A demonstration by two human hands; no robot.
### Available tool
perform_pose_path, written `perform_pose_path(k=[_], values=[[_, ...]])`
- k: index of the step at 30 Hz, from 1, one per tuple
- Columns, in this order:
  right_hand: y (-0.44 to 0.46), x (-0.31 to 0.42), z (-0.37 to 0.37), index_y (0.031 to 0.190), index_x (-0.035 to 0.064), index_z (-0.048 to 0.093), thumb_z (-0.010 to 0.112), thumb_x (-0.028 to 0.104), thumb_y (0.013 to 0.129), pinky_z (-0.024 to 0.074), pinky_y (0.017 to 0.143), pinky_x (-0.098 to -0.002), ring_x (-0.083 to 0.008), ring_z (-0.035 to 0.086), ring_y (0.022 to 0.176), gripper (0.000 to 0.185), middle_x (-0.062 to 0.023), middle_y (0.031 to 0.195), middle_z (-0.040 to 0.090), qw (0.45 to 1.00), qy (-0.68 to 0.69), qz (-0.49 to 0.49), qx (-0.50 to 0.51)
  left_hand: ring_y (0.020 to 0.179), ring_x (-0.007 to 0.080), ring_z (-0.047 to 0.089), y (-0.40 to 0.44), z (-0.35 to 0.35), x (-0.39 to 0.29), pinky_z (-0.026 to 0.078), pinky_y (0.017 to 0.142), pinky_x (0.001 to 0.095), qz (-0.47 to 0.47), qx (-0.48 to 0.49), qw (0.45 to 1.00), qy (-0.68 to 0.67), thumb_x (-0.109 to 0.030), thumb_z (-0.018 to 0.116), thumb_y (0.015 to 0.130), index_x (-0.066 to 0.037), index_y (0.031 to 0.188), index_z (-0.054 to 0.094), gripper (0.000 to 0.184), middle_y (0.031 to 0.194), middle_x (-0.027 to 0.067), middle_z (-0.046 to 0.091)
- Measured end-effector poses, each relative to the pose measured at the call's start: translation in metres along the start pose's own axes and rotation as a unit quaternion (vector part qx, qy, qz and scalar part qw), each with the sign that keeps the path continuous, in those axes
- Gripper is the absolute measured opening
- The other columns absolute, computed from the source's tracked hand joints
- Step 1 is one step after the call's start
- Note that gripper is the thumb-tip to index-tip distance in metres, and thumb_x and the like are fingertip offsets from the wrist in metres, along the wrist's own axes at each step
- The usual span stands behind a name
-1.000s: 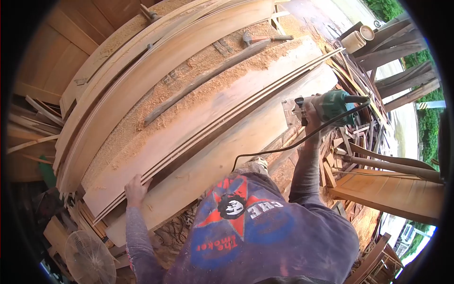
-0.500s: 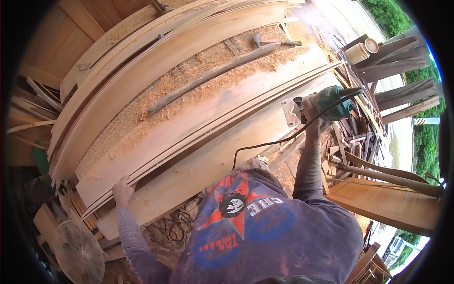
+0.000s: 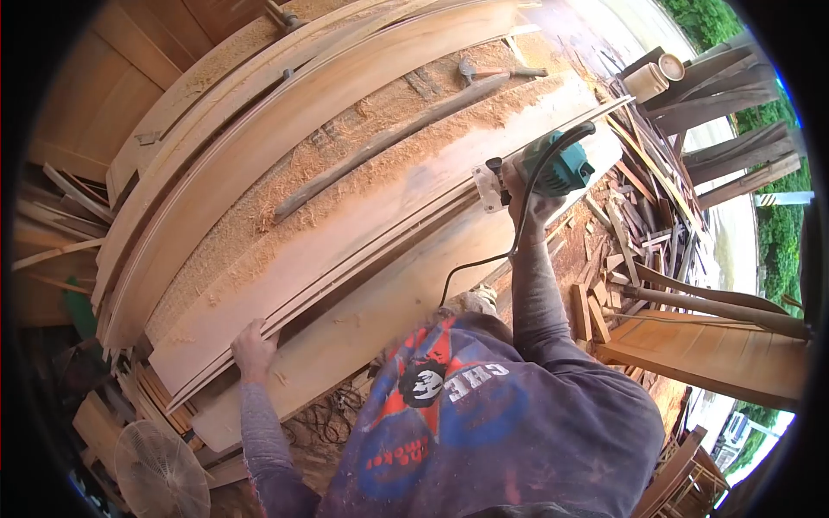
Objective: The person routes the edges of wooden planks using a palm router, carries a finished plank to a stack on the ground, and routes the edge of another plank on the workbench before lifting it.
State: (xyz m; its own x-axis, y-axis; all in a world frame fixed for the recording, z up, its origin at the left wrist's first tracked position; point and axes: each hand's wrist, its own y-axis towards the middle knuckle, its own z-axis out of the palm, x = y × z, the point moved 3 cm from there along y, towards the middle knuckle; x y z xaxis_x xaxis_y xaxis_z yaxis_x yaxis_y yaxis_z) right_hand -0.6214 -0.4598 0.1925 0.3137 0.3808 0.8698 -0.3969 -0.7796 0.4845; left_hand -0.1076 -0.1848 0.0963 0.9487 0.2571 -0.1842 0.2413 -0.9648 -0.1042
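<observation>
My right hand [image 3: 528,194] is wrapped around a teal corded router [image 3: 567,167] near the far right end of long thin wooden strips [image 3: 389,238]. The router's clear base plate [image 3: 491,189] is at the strips; whether its bit touches the wood is hidden. Its black cord [image 3: 477,263] loops back toward my body. Toward the left end, my left hand [image 3: 253,350] closes over the same strips, fingers curled at their edge. Beneath them lies a wide pale board [image 3: 345,220], and a second board [image 3: 380,298] runs along the near side.
A hammer [image 3: 501,72] and a weathered stick [image 3: 393,142] lie amid shavings. Curved boards [image 3: 250,129] are stacked behind. Offcuts [image 3: 648,233] are piled at right, near a plastic container [image 3: 646,82]. A fan [image 3: 161,470] stands at lower left.
My right hand has brought the router leftward along the strips, toward my body's midline. My left hand still holds the strips near their left end. The whole view has shifted slightly.
</observation>
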Motion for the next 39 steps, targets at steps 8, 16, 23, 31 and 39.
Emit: perform_pose_path(k=[8,16,23,31,39], values=[[0.009,-0.049,-0.002,0.093,0.0036,0.068,0.08,-0.003,0.081,0.0531,0.064,-0.0273,-0.0105,0.064,0.074,0.018,-0.0007,0.085,0.068,0.999,-0.023,-0.015,-0.016,0.083,0.0374,0.071,0.007,-0.005,-0.001,0.054,0.072,0.049,-0.018,0.002,1.0,-0.016,-0.037,0.086,0.077,-0.01,0.095,0.071,0.035,0.091,0.0137,0.075],[0.047,-0.054,0.0,0.092,0.0,0.069,0.079,0.0,0.083,0.0477,0.047,-0.0247,-0.0094,0.061,0.057,0.013,-0.0029,0.077,0.067,0.991,-0.131,-0.014,-0.024,0.085,0.0368,0.07,0.005,0.0,0.008,0.052,0.074,0.0488,-0.018,0.009,1.0,0.004,-0.035,0.087,0.076,-0.01,0.096,0.07,0.036,0.091,0.0123,0.074],[0.093,-0.053,-0.023,0.105,0.0019,0.07,0.089,0.014,0.075,0.0573,0.069,-0.0287,-0.0127,0.069,0.075,0.037,-0.0035,0.086,0.073,0.996,-0.06,0.045,-0.039,0.09,0.0362,0.068,0.005,-0.004,0.0,0.05,0.082,0.0468,-0.036,0.002,0.999,0.002,-0.025,0.089,0.07,-0.01,0.096,0.069,0.036,0.093,0.0115,0.073],[0.154,-0.083,-0.049,0.095,0.0039,0.072,0.086,0.014,0.072,0.0556,0.077,-0.034,-0.0182,0.069,0.08,0.029,-0.005,0.09,0.073,0.986,-0.118,-0.044,-0.107,0.093,0.0363,0.066,0.001,0.001,0.008,0.049,0.084,0.0464,-0.044,0.01,0.999,0.008,-0.018,0.09,0.064,-0.009,0.097,0.068,0.041,0.096,0.0117,0.072],[0.232,-0.136,-0.095,0.093,0.0035,0.073,0.084,0.011,0.074,0.0555,0.075,-0.0333,-0.0169,0.07,0.079,0.023,-0.0047,0.086,0.074,0.975,-0.163,-0.043,-0.141,0.099,0.0368,0.063,-0.004,0.003,0.011,0.047,0.09,0.0481,-0.04,0.003,0.999,0.005,-0.013,0.09,0.064,-0.007,0.1,0.068,0.043,0.1,0.0126,0.071]])
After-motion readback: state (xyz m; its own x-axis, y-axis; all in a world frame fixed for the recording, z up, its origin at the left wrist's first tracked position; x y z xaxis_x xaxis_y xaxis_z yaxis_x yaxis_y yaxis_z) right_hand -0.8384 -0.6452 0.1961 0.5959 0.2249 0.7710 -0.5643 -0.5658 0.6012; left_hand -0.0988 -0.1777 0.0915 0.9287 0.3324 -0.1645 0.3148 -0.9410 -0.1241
